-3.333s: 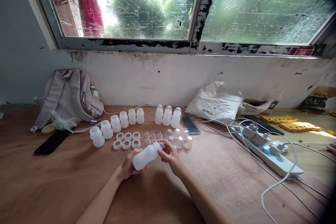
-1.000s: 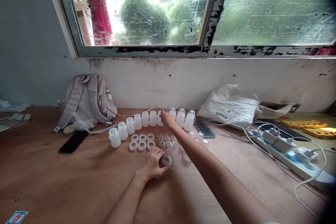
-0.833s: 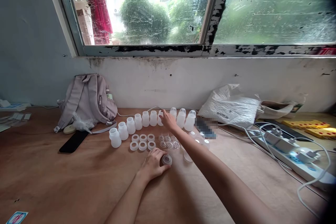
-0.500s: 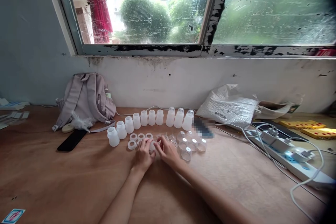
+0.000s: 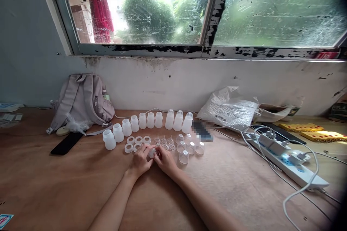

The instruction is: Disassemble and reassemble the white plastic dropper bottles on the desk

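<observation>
My left hand [image 5: 140,160] and my right hand [image 5: 165,160] meet on the wooden table [image 5: 67,184], fingers curled around a small white ring piece [image 5: 152,152] held between them. Just beyond lie white screw rings [image 5: 135,140], small clear nipples [image 5: 163,140] and clear dome caps [image 5: 187,148]. Behind those stands a curved row of open white bottles [image 5: 126,127] and three capped bottles [image 5: 178,120].
A grey backpack [image 5: 81,101] and a black phone [image 5: 66,143] lie at the left. A white plastic bag [image 5: 227,108] sits at the back right. A power strip [image 5: 287,160] with plugs and white cables, and yellow blocks [image 5: 311,130], lie to the right.
My right hand drew back from the row of bottles and joined my left hand. My left hand left the dome cap and both now grip a small ring piece.
</observation>
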Tool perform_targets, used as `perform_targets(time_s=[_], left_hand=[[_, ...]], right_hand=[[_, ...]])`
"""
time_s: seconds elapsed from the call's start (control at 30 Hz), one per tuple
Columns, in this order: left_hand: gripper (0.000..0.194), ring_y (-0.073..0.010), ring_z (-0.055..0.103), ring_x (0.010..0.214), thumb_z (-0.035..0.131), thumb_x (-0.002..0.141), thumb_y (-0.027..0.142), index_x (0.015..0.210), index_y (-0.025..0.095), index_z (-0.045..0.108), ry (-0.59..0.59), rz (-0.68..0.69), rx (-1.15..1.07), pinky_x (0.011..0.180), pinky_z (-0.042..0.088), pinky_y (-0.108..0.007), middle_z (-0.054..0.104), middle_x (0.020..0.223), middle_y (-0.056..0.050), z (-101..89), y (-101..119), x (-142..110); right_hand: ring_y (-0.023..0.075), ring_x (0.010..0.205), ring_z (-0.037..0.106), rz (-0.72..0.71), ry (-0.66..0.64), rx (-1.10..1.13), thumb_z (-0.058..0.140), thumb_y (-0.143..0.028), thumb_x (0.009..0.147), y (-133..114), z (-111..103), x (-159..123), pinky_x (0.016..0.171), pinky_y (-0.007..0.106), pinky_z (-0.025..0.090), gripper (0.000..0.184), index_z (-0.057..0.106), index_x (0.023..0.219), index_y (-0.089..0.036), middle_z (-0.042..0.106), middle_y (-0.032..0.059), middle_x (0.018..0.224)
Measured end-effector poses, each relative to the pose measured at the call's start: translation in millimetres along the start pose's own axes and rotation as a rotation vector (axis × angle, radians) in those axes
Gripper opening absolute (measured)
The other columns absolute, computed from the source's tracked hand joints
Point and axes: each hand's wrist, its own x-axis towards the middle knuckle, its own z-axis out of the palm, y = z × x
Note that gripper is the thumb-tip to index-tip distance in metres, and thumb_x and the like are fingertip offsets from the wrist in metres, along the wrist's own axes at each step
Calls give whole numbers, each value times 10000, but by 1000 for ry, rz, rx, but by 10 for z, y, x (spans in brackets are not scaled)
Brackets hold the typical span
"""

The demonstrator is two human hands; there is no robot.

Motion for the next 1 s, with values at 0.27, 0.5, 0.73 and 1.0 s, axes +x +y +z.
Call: perform_targets(time_s=[0.27, 0.5, 0.73, 1.0], left_hand=[[352, -180, 540, 855, 549, 686, 189, 1037, 216, 559, -58, -53, -105, 775, 458, -308, 557, 900, -48, -36, 22, -34], [351, -196, 555, 840, 577, 700, 301, 1044, 229, 574, -144, -69, -84, 779, 457, -336, 597, 888, -54, -147, 30, -224], [330, -212, 553, 952, 533, 734, 297, 1055, 222, 548, -37, -201, 59, 839, 432, -348, 608, 1020, -58, -399, -171, -429], [264, -236, 555, 880, 502, 717, 348, 923, 195, 565, 82, -529, 425, 779, 386, -369, 633, 916, -64, -437, -293, -496]], right_hand=[[121, 573, 467, -34, -39, -63, 410, -119, 648, -9, -76, 1, 562, 203, 357, 120, 452, 727, -199, 528, -9, 651], [116, 593, 472, -151, -156, -115, 460, -156, 634, -95, -150, -61, 567, 198, 336, 111, 469, 733, -205, 533, -14, 683], [127, 619, 491, -61, -12, -149, 435, -179, 681, -67, -307, -12, 577, 212, 347, 124, 457, 801, -194, 537, 7, 736], [183, 696, 583, 197, -134, -448, 472, -355, 760, 28, -280, 14, 528, 234, 322, 151, 482, 734, -207, 618, 40, 753]])
